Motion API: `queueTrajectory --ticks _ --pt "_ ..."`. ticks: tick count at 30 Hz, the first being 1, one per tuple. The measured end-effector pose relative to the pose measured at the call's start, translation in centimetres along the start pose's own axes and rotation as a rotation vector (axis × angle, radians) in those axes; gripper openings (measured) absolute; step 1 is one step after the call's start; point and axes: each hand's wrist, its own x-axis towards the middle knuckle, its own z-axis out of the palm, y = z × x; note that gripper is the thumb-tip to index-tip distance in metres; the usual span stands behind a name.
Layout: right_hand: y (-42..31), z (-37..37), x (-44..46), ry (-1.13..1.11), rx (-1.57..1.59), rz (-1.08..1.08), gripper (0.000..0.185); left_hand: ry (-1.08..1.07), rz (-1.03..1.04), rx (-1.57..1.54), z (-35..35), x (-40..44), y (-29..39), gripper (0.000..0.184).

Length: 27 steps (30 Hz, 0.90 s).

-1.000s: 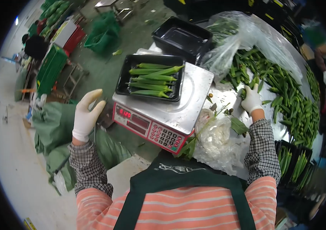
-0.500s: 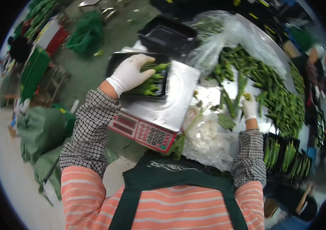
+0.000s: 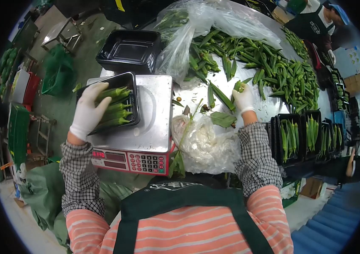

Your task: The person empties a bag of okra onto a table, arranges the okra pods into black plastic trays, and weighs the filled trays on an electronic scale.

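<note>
My left hand [image 3: 87, 109], in a white glove, curls over a row of green okra [image 3: 118, 113] lying in a black plastic tray [image 3: 134, 99]. That tray sits tilted on the metal plate of a red-and-white weighing scale [image 3: 154, 127], whose display shows lit red digits. My right hand [image 3: 243, 99], gloved too, pinches okra [image 3: 239, 87] by the stem end, above the metal table. Loose okra pods [image 3: 222, 96] lie just left of it. The large okra heap [image 3: 290, 78] spreads beyond the right hand.
Empty black trays [image 3: 129, 48] are stacked behind the scale. A clear plastic bag [image 3: 218, 19] partly covers the heap; crumpled plastic [image 3: 209, 146] and a leaf [image 3: 222, 119] lie in front. Filled okra trays [image 3: 290, 137] stand at right. A co-worker [image 3: 315, 25] is at the far right.
My view has turned, so the scene appears shifted left and the scale straighter. The scale's digits are now readable as lit. Both hands stay at the same things.
</note>
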Motion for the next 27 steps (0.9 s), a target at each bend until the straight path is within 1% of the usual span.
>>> queueTrajectory --ticks 1,4,5,6,8,9,10,12,13,15,16,18,20,21,22,24,26,27 --pt "-0.3 0.3 0.3 0.012 -0.061 0.054 0.036 0.044 -0.032 -0.05 -0.5 -0.2 0.3 0.032" --pt "0.3 0.5 2.0 -0.099 -0.072 0.132 0.036 0.084 -0.061 -0.088 -1.7 -1.4 0.3 0.03" --pt "0.6 0.0 2.0 -0.137 0.047 0.142 0.036 0.108 -0.038 -0.051 -2.4 -1.9 0.5 0.03" --pt "-0.3 -0.5 1.4 -0.172 0.032 0.059 0.035 0.129 -0.085 -0.077 -3.0 -2.5 0.5 0.029" --pt "-1.4 -1.3 -0.1 -0.247 -0.006 -0.101 0.034 0.179 -0.26 -0.245 -3.8 -3.5 0.6 0.028" --pt "-2.9 -1.9 -1.4 -0.337 -0.131 -0.179 0.034 0.196 -0.317 -0.288 -4.0 -4.0 0.3 0.027" --pt "-3.3 -1.4 -2.4 -0.38 -0.25 -0.22 0.035 0.2 -0.33 -0.296 -4.0 -4.5 -0.2 0.026" --pt "-2.7 -0.1 -2.4 -0.395 -0.355 -0.219 0.035 0.217 -0.35 -0.307 -3.9 -5.5 -1.3 0.026" --pt "-2.5 -0.1 -2.1 -0.381 -0.259 -0.159 0.035 0.209 -0.355 -0.291 -4.2 -5.8 -1.5 0.026" --pt "-2.3 -0.5 -1.4 -0.36 -0.067 -0.035 0.035 0.259 -0.383 -0.313 -4.9 -6.4 -1.8 0.026" --pt "-3.4 -1.1 -1.4 -0.355 0.013 -0.011 0.035 0.285 -0.399 -0.325 -5.2 -6.7 -2.0 0.026" --pt "-6.1 -1.5 -1.8 -0.375 -0.059 -0.073 0.035 0.295 -0.413 -0.319 -5.5 -7.1 -2.5 0.025" --pt "-7.5 0.1 -2.8 -0.411 -0.264 -0.09 0.035 0.32 -0.445 -0.302 -5.7 -7.7 -2.9 0.024" --pt "-8.3 1.2 -3.4 -0.428 -0.363 -0.108 0.035 0.318 -0.413 -0.252 -5.8 -7.9 -2.8 0.023" --pt "-8.0 2.3 -3.7 -0.439 -0.45 -0.15 0.034 0.33 -0.398 -0.277 -5.8 -8.1 -2.9 0.023" --pt "-6.8 3.1 -3.9 -0.368 -0.412 -0.178 0.032 0.329 -0.368 -0.206 -6.4 -8.6 -3.0 0.024" --pt "-5.2 2.5 -3.2 -0.314 -0.318 -0.179 0.038 0.342 -0.354 -0.174 -7.5 -9.4 -3.7 0.024" --pt "-4.5 1.4 -2.6 -0.334 -0.11 -0.117 0.036 0.357 -0.352 -0.167 -7.9 -9.9 -4.1 0.024"
